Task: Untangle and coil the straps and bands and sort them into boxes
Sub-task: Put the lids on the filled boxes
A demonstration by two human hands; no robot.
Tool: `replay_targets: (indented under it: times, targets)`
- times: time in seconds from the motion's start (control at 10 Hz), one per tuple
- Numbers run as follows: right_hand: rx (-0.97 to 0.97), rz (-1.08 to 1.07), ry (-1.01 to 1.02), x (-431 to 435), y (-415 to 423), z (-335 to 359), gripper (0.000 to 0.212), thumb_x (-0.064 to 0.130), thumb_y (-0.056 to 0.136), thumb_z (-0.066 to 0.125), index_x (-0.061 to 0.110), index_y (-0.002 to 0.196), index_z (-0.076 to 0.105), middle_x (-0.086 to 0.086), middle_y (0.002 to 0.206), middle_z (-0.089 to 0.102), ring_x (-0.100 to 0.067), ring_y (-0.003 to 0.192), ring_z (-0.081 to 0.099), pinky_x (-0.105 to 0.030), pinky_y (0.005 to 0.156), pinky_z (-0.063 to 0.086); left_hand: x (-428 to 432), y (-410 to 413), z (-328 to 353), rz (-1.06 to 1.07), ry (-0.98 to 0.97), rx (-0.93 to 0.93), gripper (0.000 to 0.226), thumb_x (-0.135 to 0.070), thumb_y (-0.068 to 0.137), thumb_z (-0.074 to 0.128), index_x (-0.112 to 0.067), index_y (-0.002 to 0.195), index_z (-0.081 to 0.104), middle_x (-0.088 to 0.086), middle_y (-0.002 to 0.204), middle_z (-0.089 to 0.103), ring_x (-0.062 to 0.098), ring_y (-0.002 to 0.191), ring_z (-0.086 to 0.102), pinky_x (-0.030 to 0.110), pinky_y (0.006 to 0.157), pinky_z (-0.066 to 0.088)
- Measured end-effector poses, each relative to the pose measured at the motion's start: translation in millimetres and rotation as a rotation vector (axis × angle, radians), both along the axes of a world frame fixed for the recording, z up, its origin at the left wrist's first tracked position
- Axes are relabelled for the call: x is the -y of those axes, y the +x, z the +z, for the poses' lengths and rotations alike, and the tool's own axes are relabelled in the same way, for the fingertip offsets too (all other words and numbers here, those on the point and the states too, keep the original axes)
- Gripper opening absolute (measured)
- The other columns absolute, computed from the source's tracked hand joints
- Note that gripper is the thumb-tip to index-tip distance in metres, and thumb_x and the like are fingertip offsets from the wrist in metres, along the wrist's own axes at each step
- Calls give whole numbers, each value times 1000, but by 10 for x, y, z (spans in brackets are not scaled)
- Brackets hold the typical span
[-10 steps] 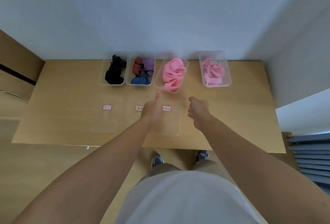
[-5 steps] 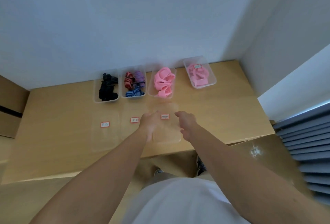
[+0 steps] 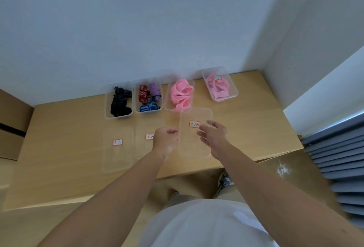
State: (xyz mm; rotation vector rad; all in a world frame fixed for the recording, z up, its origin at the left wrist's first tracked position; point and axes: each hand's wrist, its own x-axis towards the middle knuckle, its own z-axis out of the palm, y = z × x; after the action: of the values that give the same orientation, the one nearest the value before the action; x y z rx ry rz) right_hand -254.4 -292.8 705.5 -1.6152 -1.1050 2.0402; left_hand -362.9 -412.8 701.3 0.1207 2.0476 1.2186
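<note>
black straps (image 3: 119, 102): in the box two places left of the open box (image 3: 169, 107), at the back of the table (image 3: 59, 128).
striped bands (image 3: 148, 97): in the box just left of the open box.
spare lids (image 3: 117, 156): two lie flat on the table, nearer the person than the open box and to its left.
left hand (image 3: 165, 140): curled fingers pinch the left long edge of the lid (image 3: 189, 144), on the person's side of the open box.
open box: no lid on; the pink bands (image 3: 180, 94) fill it and stick up over the rim.
lid: seems lifted off the table, paper tag (image 3: 194, 124) facing up. Its long side points away from the person, nearly the same way as the open box's long side. Its far end is right at the near end of the open box, but a bit to the right.
right hand (image 3: 213, 134): fingers straight and spread by the right long edge of the lid, gripping nothing. I cannot tell if they touch it.
covered box (image 3: 232, 91): well right of the open box, lid on, pink things inside.
way to go: the open box lies ahead of the hands and a bit left, so I think the lid must go forward and left. The left hand is nearer.
</note>
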Motion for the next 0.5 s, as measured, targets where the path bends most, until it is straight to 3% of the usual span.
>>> replay_targets:
  times: [0.1, 0.2, 0.3, 0.4, 0.5]
  targets:
    - [-30, -1, 45, -106, -62, 36, 37, 7, 97, 62, 16, 132, 55, -6, 96, 71, -13, 70, 66, -28, 71, 54, -58, -47, 75, -24, 31, -122, 17, -13, 90, 70, -28, 86, 76, -6, 84, 74, 16, 83, 68, 33, 80, 57]
    - [-57, 5, 104, -265, -175, 87, 46, 7, 99, 57, 16, 144, 47, -3, 91, 67, -12, 68, 63, -24, 66, 50, -207, -213, 153, -73, -15, -322, 17, -18, 95, 65, -21, 105, 77, -7, 101, 74, 13, 95, 66, 32, 90, 53]
    - [-52, 48, 165, -476, -312, 96, 57, 9, 100, 57, 19, 153, 38, -1, 88, 58, -11, 69, 61, -26, 68, 49, -433, -487, 332, -137, -52, -361, 24, -24, 99, 57, -11, 110, 74, 1, 106, 70, 20, 99, 62, 33, 90, 50]
    - [-70, 79, 204, -699, -446, 115, 59, 13, 101, 57, 28, 155, 36, -1, 88, 56, -9, 65, 58, -23, 64, 46, -723, -784, 530, -206, -102, -312, 30, -35, 101, 49, -13, 96, 69, 10, 99, 69, 21, 80, 55, 27, 65, 43]
    - [-59, 103, 229, -914, -580, 81, 56, 12, 102, 54, 35, 152, 39, -2, 85, 51, -8, 60, 55, -14, 56, 45, -984, -960, 615, -161, -84, -141, 52, -49, 107, 37, -11, 132, 61, 12, 129, 65, 16, 83, 59, 23, 64, 49]
